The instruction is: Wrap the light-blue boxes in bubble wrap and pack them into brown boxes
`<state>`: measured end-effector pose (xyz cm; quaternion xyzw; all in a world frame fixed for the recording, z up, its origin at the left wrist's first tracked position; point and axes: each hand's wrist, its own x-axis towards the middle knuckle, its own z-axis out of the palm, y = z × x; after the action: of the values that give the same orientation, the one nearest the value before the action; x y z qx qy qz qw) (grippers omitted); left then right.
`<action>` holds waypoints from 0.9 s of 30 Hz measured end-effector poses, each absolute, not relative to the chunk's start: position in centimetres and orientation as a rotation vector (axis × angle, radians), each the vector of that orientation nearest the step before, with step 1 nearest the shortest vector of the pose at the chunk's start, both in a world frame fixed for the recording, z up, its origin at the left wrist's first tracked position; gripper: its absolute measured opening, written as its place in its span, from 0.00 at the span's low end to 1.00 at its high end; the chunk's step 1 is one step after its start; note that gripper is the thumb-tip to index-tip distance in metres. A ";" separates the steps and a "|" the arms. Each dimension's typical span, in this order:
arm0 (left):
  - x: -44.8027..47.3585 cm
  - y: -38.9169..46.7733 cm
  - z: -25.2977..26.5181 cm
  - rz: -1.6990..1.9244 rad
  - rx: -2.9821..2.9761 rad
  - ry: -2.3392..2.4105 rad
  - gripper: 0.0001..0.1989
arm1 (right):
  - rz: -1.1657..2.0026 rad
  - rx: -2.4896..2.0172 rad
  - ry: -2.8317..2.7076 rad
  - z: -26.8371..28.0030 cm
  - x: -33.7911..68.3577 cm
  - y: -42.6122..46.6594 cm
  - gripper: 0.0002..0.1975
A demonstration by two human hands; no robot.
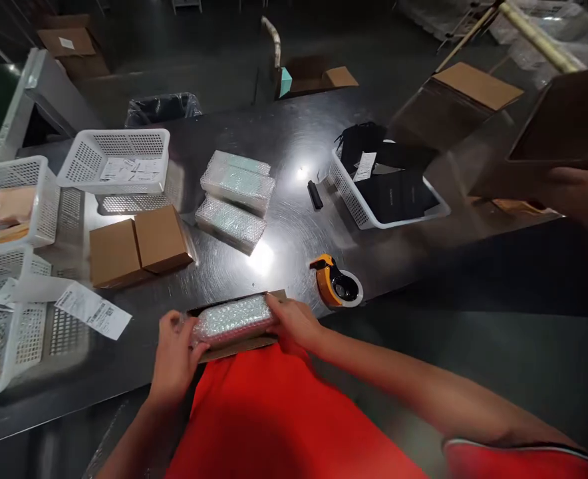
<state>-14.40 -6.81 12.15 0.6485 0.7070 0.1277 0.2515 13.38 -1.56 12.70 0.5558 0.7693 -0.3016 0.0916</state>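
A bubble-wrapped package [239,314] with a pinkish lower side lies in an opened narrow cardboard box [247,348] at the table's front edge, close to my body. My left hand [175,349] has its fingers bent round the package's left end, gripping the loose wrap. At the other end my right hand [294,322] grips the package, thumb on top; its other fingers are partly hidden. Beyond them, several bubble-wrapped boxes [231,223] lie stacked on the table. An orange tape dispenser [328,283] rests to the right of my right hand.
Two closed brown boxes [137,246] stand left of the wrapped stack. White baskets [117,189] line the left side, with a printed label strip [94,311] hanging out. Right of centre are a black object [315,195] and a basket [361,206] of black pouches. A co-worker's hand [586,193] holds a carton [563,120].
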 end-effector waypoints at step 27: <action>-15.9 -4.6 7.9 0.035 2.314 1.495 0.21 | -0.671 1.186 2.787 9.1 13.4 0.8 0.10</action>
<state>-15.91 -4.63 7.91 0.8243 0.5325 0.0124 0.1919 13.39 0.84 9.05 0.3822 0.8982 -0.2162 0.0198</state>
